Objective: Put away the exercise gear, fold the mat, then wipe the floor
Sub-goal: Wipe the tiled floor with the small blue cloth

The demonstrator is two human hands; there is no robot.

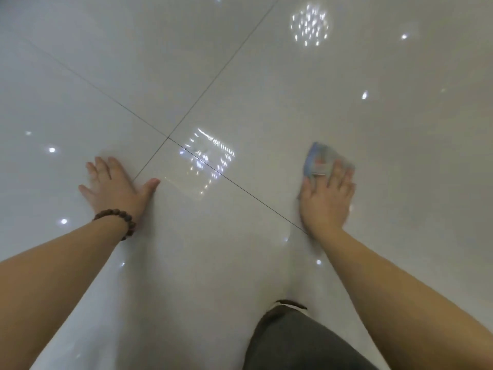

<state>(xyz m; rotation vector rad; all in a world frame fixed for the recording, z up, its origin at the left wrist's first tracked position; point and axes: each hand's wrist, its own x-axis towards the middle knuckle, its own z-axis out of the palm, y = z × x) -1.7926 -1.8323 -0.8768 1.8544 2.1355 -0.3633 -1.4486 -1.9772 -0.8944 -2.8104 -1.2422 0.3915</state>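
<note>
Pressing flat on a blurred pale blue cloth point(321, 161), the right hand point(326, 201) holds it against the glossy white tiled floor point(266, 76), fingers straight. The left hand point(114, 184), fingers spread and holding nothing, rests palm-down on the floor well apart, a brown beaded bracelet point(120, 220) at its wrist.

Two bare hands, left point(117, 188) and right point(326, 201), one blurred blue-and-white wiping cloth point(324, 160), one brown beaded wooden bracelet point(120, 218) and four glossy white floor tiles point(346, 89) are counted.
</note>
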